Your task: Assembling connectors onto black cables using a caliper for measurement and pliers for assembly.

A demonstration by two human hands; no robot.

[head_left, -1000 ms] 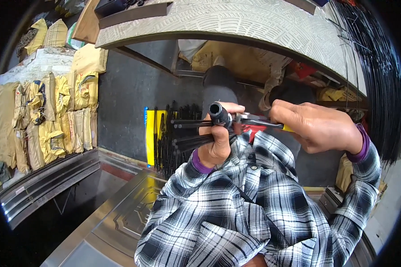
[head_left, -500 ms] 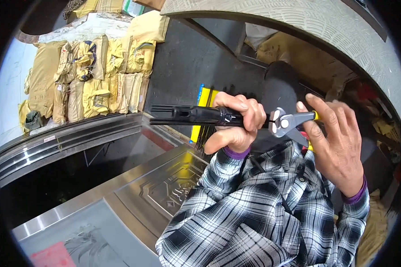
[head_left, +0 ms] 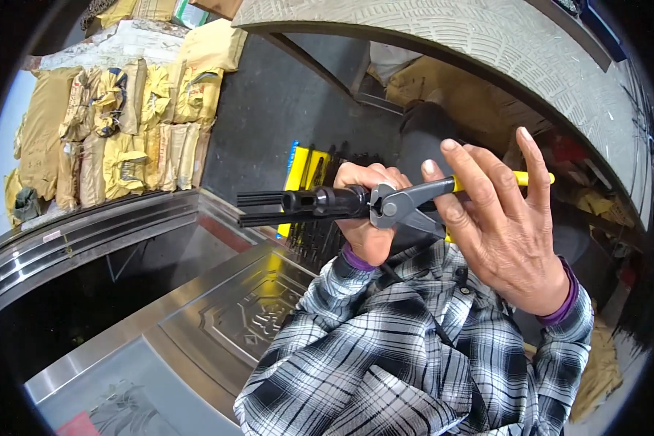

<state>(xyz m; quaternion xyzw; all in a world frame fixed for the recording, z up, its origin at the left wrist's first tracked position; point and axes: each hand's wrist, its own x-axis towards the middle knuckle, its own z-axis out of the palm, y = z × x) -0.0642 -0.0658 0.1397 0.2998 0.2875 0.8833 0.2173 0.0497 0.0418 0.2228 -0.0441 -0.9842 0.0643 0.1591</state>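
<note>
My left hand [head_left: 367,243] is closed around a bundle of black slotted tubes and thin black strips [head_left: 320,201], which points left. In my right hand [head_left: 512,243] is a pair of end-cutting pliers [head_left: 425,192] with grey metal jaws and yellow handles. Several of its fingers are spread along and past the handles, while the thumb side bears on them. The plier jaws meet the bundle's right end, close beside my left hand; whether they bite on anything is hard to see. Under the left hand, more black strips lie over a yellow panel with a blue edge [head_left: 296,174].
Wrapped yellow-brown packages [head_left: 123,156] lie in rows at the far left. A grey textured tabletop [head_left: 443,25] curves across the upper right, with sacks beneath. An embossed metal door panel [head_left: 232,312] lies at lower left, beside a shiny metal frame [head_left: 73,240].
The pliers have shifted left, and their jaws now overlap the bundle's right end. My right hand has moved left with its fingers more spread. The whole view has shifted slightly.
</note>
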